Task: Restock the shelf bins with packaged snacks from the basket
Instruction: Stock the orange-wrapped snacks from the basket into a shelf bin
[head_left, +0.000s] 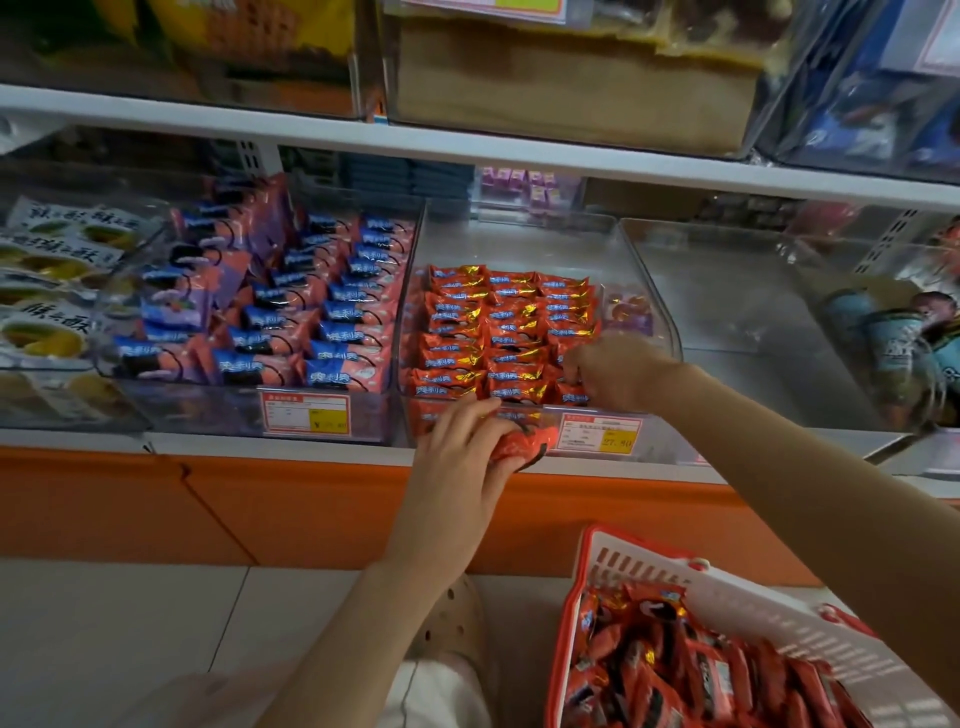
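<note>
**binwatcher:** Basket (753, 608) sat nearest, low on the right by the person's knee, heaped with loose red packs (675, 665). Why park it so close?

**remote_op:** I was watching the head feed from my desk. My guess is reach: with it right under the shelf edge, either hand could dip in without stretching.

**binwatcher:** And the hands?

**remote_op:** From what I saw, the left hand (462, 447) was curled round a snack pack (519, 441), wrapper bunched in the fingers. It might've been more than one, hard to say. It was held at the near lip of the middle bin (519, 239), just left of the price tag (597, 434). To me that looked staged as the next one in. Meanwhile the right hand (618, 371) was inside the bin at the near right end of the rows (498, 332), fingers bent down into the wrappers. The tips were buried, so I couldn't tell if it pinched a pack or only pressed one flat.

**binwatcher:** Why rows at all?

**remote_op:** They lay overlapped in three columns, labels up. I'd say that's so shoppers can read the brand and more packs fit. The blue-and-pink packs (332, 312) one bin to the left were laid the same way. One purple pack (628, 312) sat alone at the far right of the middle bin and looked like a stray.

**binwatcher:** Nearly done?

**remote_op:** Doubt it. The far part of the bin showed bare plastic, and the basket had plenty left.
</note>
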